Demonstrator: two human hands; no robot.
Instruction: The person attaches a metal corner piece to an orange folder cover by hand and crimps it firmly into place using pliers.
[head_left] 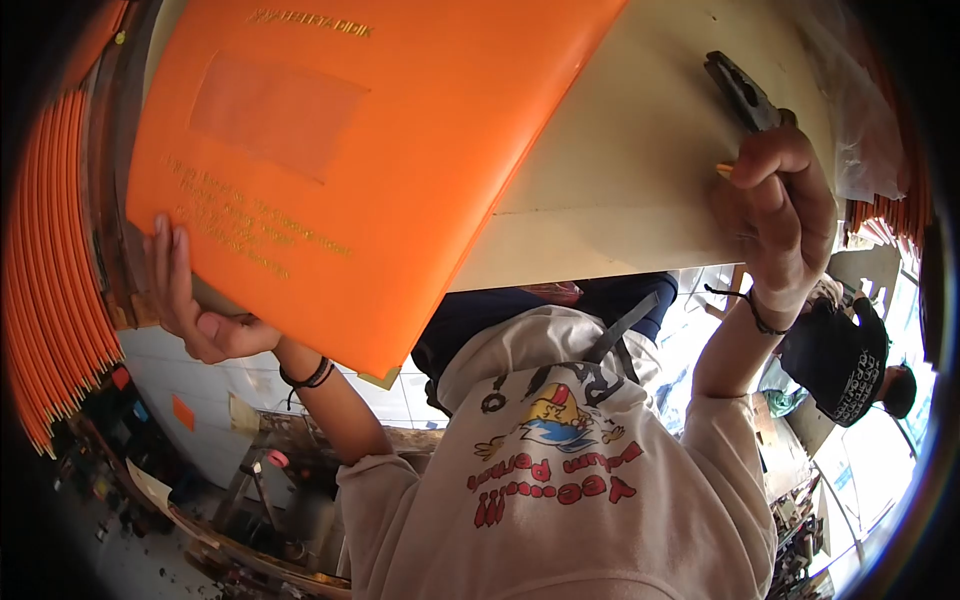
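Note:
A large orange folder (400, 150) with gold lettering and a rectangular window lies tilted over a pale board (600, 200). My left hand (195, 300) is at the folder's lower left corner, its fingertips against the edge. On the right, my right hand (785, 205) is closed, with a small gold-coloured piece (725, 171) pinched at its fingertips. Just above that hand are dark metal pliers (742, 92), with their jaws pointing to the upper left; their handles are partly hidden by the hand.
A tall stack of orange folders (60, 260) stands at the left. Another stack (890, 215) and clear plastic (860, 110) are at the right. A person in dark clothes (835, 355) is in the right background. Cluttered furniture (265, 490) shows at lower left.

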